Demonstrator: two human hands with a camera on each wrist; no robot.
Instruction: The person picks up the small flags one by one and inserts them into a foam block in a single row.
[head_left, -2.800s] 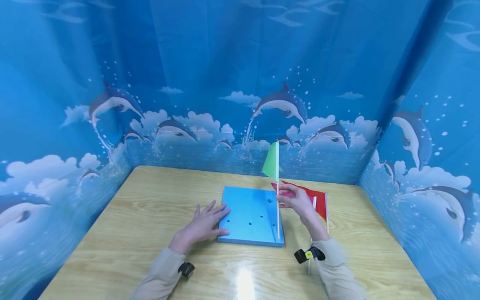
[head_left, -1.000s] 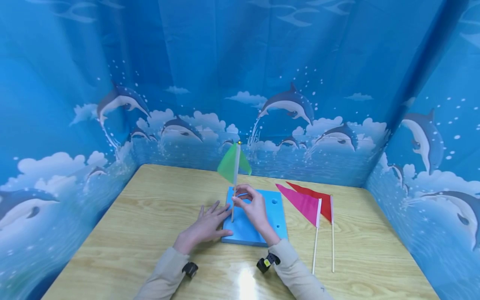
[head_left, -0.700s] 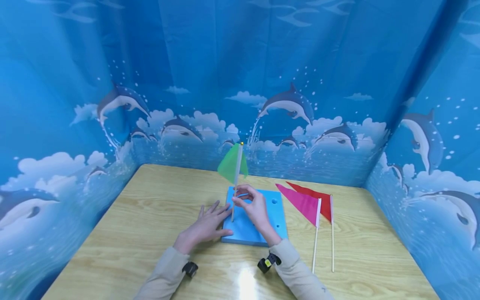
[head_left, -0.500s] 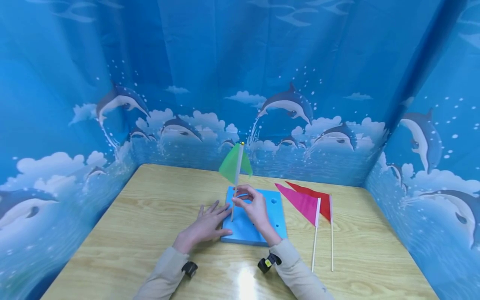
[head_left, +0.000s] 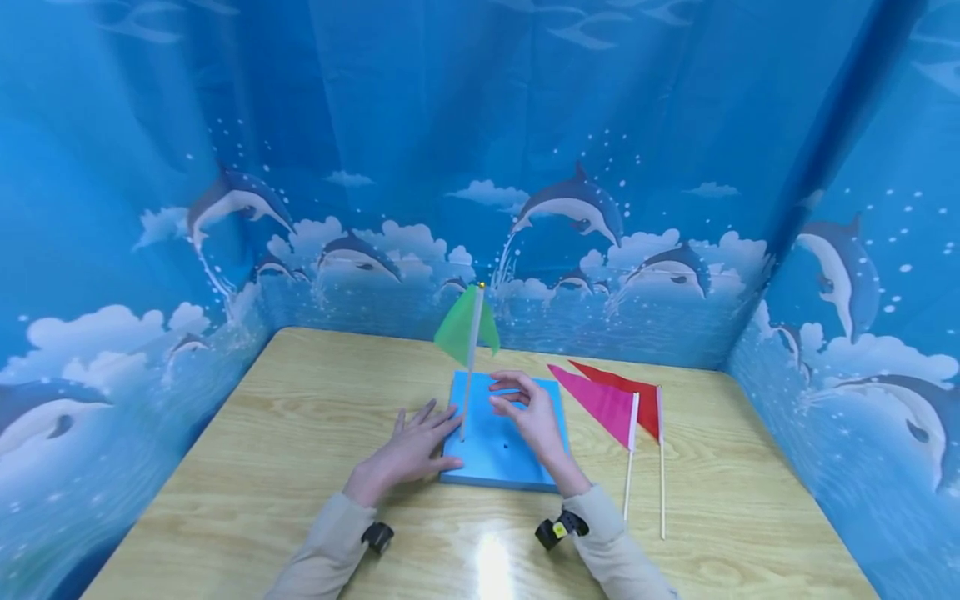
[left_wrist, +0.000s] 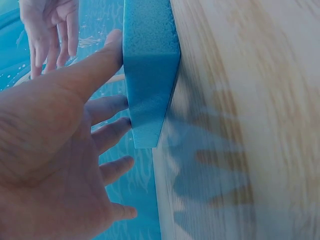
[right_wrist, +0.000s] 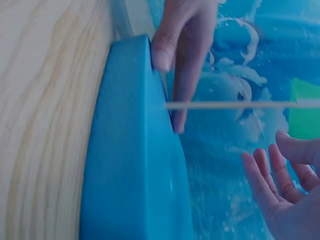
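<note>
A green flag [head_left: 457, 331] on a thin stick stands nearly upright, leaning slightly right, its foot in the left part of a blue foam board [head_left: 487, 462]. My left hand [head_left: 407, 452] lies with spread fingers on the board's left edge, thumb and fingertips touching it, close beside the stick. Over the board, to the right of the stick, my right hand [head_left: 534, 417] hovers with loosely bent fingers and holds nothing. In the right wrist view a gap shows between the right hand [right_wrist: 295, 185] and the flag's stick [right_wrist: 225, 105].
A pink flag [head_left: 603, 406] and a red flag [head_left: 648, 408] lie on the wooden table [head_left: 720, 483] to the right of the board, their sticks pointing toward me. A small hole [head_left: 506, 446] shows in the board. A dolphin-print curtain [head_left: 420, 167] encloses the table's back and sides.
My right hand carried the green flag leftward from the board's right side to its left part. It has since let go of the stick and drawn back right. The left hand has stayed put.
</note>
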